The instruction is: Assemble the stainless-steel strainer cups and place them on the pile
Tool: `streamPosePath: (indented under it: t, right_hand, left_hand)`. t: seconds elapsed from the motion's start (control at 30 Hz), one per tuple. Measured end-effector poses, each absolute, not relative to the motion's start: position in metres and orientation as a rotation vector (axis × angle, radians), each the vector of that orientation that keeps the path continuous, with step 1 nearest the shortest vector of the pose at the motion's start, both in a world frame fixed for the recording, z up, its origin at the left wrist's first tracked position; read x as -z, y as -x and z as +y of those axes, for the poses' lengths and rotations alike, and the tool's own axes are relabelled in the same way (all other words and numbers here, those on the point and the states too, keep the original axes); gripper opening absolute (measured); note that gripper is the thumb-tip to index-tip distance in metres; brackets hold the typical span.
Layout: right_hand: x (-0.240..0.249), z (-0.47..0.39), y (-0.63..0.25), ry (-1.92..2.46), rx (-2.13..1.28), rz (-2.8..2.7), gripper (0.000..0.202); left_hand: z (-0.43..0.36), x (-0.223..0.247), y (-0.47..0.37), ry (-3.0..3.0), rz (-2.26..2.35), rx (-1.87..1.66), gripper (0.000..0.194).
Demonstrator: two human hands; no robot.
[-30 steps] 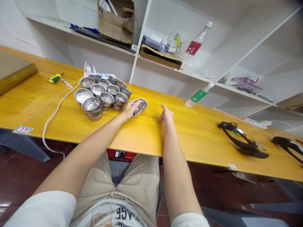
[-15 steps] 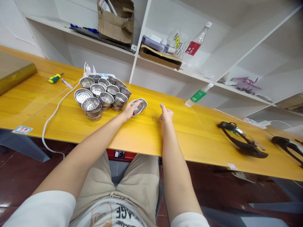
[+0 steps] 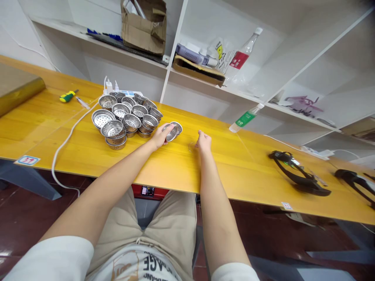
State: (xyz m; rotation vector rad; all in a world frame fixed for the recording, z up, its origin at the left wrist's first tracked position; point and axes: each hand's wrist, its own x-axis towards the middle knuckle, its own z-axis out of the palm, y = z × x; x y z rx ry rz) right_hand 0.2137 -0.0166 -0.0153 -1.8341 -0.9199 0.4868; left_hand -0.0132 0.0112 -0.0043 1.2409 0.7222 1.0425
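Metal cup [image 3: 171,134] held in our left hand [image 3: 159,137] could slip if that grip loosens, knocking the other cup [image 3: 178,127] at one o'clock. At three o'clock our right hand [image 3: 204,141] curls narrow; we cannot tell whether it pinches the faint wire [image 3: 190,147], which could drop.

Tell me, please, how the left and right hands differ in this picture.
The left hand grips a perforated metal cup, while the right hand holds no cup; a thin curved piece shows near its fingertips, though whether it is held is unclear. The left hand is close to the cluster of metal cups, whereas the right hand is well apart from it. Both hands are bare and over the yellow table.
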Motion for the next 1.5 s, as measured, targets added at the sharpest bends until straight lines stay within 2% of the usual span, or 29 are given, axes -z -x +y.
streamPosePath:
  t: [0.3,0.57,0.9,1.03,1.13,1.27,1.5]
  right_hand:
    - [0.018,-0.015,-0.216,1.763,-0.475,-0.871,0.045]
    - [0.012,-0.022,-0.218,1.918,-0.382,-0.929,0.039]
    - [0.0,-0.038,-0.22,2.167,-0.143,-1.399,0.031]
    - [0.002,-0.04,-0.221,2.177,-0.204,-1.575,0.012]
    - [0.007,-0.04,-0.224,2.142,-0.306,-1.718,0.027]
    - [0.012,-0.037,-0.226,2.097,-0.37,-1.79,0.017]
    - [0.006,-0.036,-0.216,2.261,-0.328,-1.776,0.011]
  left_hand:
    - [0.011,0.004,0.013,-1.247,0.707,-1.038,0.054]
    - [0.009,0.002,0.014,-1.246,0.718,-1.039,0.054]
    - [0.008,0.001,0.014,-1.256,0.719,-1.041,0.052]
    - [0.009,0.002,0.014,-1.259,0.713,-1.054,0.052]
    - [0.01,0.004,0.013,-1.262,0.696,-1.05,0.053]
    - [0.012,0.007,0.013,-1.27,0.686,-1.048,0.055]
    - [0.011,0.005,0.013,-1.257,0.704,-1.036,0.053]
